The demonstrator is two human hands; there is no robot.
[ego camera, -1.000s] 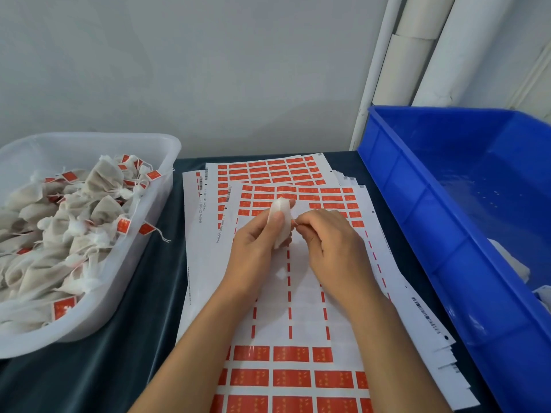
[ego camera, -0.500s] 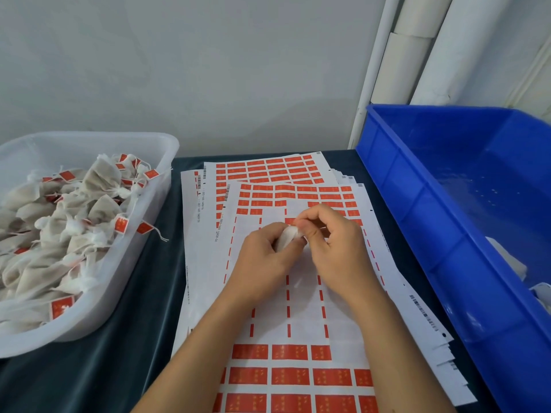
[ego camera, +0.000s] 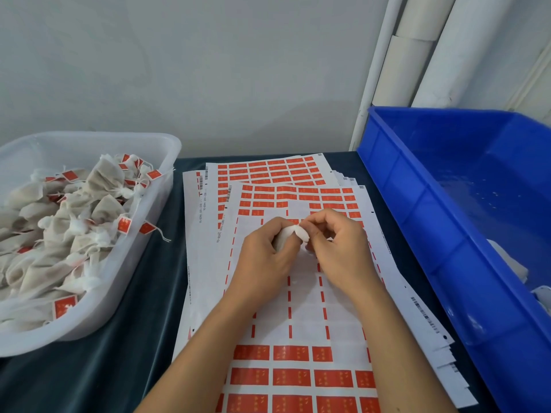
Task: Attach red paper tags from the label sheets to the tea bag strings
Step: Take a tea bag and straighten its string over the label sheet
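a dark-covered bench (ego camera: 125,338) stands against a pale grey wall (ego camera: 208,70). a deep blue plastic bin (ego camera: 432,234) sits along the bench's right side, with white pieces low in its near corner. white pipes (ego camera: 414,64) rise behind the bin.

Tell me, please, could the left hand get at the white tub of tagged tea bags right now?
Probably not at once: the left hand grips a white tea bag that the right hand also pinches. The white tub sits open on its side with nothing between.
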